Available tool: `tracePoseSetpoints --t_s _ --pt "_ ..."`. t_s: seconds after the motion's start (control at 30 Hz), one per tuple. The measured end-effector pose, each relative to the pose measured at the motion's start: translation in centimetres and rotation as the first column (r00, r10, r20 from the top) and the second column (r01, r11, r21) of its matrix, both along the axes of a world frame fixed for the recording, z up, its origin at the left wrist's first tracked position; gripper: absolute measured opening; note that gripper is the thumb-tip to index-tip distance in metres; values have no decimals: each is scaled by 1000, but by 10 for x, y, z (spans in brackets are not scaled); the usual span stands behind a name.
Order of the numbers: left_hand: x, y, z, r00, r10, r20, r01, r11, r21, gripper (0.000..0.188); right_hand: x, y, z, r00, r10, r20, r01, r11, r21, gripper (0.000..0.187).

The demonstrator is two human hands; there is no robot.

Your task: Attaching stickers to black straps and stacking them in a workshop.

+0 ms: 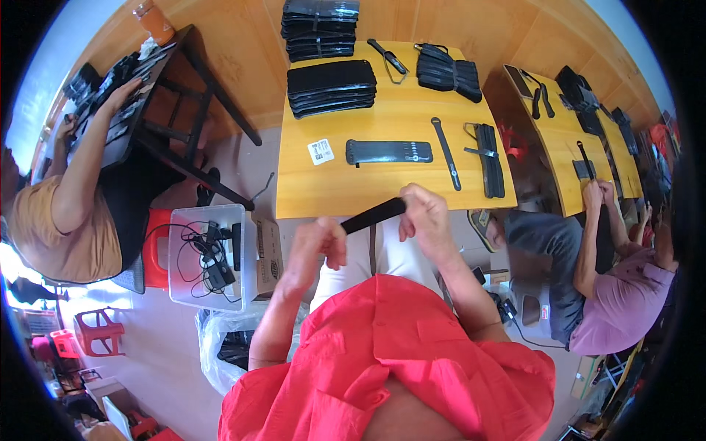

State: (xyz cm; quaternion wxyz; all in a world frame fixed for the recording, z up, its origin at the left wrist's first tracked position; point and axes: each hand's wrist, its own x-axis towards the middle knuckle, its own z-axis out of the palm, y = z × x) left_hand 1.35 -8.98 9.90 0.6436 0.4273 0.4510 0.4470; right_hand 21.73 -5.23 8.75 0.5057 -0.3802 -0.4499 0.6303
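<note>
Evidently, both hands are closed on one black strap (373, 215) at the centre of the frame. The left hand (318, 246) grips its lower-left end and the right hand (428, 222) pinches its upper-right end, so the strap bridges the gap between them, its long axis climbing gently from left to right. In the view its right end overlaps the near edge of the yellow wooden table (309, 195); how high it is held cannot be told. The exact placing of the left fingertips is hidden behind the knuckles.

From the hands, a flat stack of black straps (382, 152) lies farther up the frame, at the middle of the table, its long axis running nearly level across the picture; the right hand is the nearer one. A single loose strap (444, 151) lies right of that stack, up and to the right of the right hand, its long axis steep and its top end leaning left. Beyond it, by the table's right side, a banded bundle (494, 174) lies at nearly the same slant.

As for writing, a small white label (321, 151) left of the stack carries a dark square code and print too fine to read. Pale curved marks line the stack's right end, and a pale round mark sits near the loose strap's lower end. No brand is legible.
</note>
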Motion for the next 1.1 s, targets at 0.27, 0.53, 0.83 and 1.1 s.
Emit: tracePoseSetpoints --t_s 0.27,0.53,0.83,1.1 --pt "23 12 -2 924 -161 -348 181 983 26 42 -18 -8 -9 919 164 360 -272 922 274 21" --pt "27 4 -13 954 -124 -273 133 991 15 39 -17 -16 -13 908 67 414 -221 915 339 23" --pt "32 -2 -5 974 -82 -209 78 997 -25 39 -21 -17 -11 931 24 363 -160 923 350 24" --pt "-103 -30 0 953 113 -280 -166 970 -176 38 107 5 -19 835 -175 522 192 981 21 34"
